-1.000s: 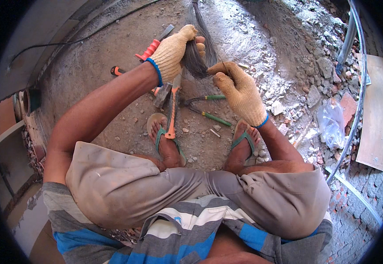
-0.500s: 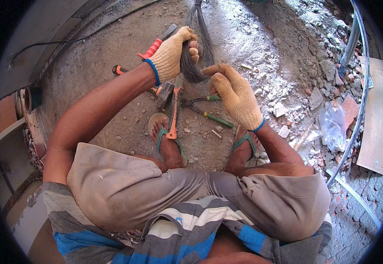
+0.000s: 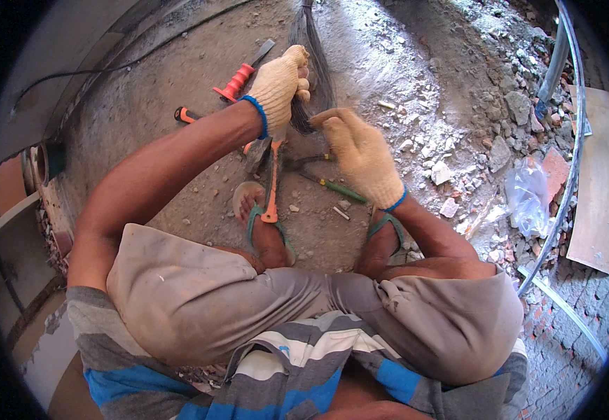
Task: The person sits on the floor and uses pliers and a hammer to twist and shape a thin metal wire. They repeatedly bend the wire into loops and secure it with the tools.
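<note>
A bundle of thin dark wire, doubled into a loop, hangs in front of me above the ground. My left hand, in a cream knitted glove with a blue cuff, is closed round one side of it. At the bundle's near bend is my right hand, gloved alike, its fingers pinched on the strands; its thumb is partly hidden. Below the hands lie a hammer with an orange-and-black handle and a green-handled pair of pliers or cutters. Beside my left wrist is a chisel with a red grip.
Another orange-and-black handle lies left of the chisel. Rubble and white dust cover the ground at right, with a clear plastic bag, a board and a curved pipe. A black cable runs along the upper left.
My left hand has shifted slightly right and down with the wire. My right hand has moved a little left, its fingers now against the bend of the bundle.
</note>
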Action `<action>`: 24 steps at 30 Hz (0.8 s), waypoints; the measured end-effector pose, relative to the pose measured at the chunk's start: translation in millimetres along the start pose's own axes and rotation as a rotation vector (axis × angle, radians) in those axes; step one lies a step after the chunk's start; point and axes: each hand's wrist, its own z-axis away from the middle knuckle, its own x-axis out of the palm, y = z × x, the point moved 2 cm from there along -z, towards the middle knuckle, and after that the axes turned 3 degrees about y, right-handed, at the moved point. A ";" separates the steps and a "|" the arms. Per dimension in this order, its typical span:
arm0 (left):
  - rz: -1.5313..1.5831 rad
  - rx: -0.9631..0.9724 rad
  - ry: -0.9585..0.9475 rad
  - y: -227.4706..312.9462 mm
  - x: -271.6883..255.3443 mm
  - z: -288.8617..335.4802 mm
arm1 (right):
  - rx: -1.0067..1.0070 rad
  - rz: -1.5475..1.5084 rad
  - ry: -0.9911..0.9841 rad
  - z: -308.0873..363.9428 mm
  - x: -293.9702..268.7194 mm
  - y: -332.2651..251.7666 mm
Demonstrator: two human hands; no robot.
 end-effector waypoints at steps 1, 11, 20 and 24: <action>-0.037 0.023 0.080 0.4 3.9 -0.8 | 0.006 -0.018 -0.011 -0.2 5.3 -2.4; -0.200 0.154 0.261 32.3 -6.1 -40.0 | -0.302 -0.010 -0.185 25.7 34.7 -35.8; -0.407 0.403 0.308 53.7 -34.0 -66.6 | 0.357 -0.862 -0.349 75.2 -40.8 -6.8; -0.326 0.382 0.257 60.6 -42.5 -77.4 | 0.082 -0.986 0.340 74.6 -136.3 -14.7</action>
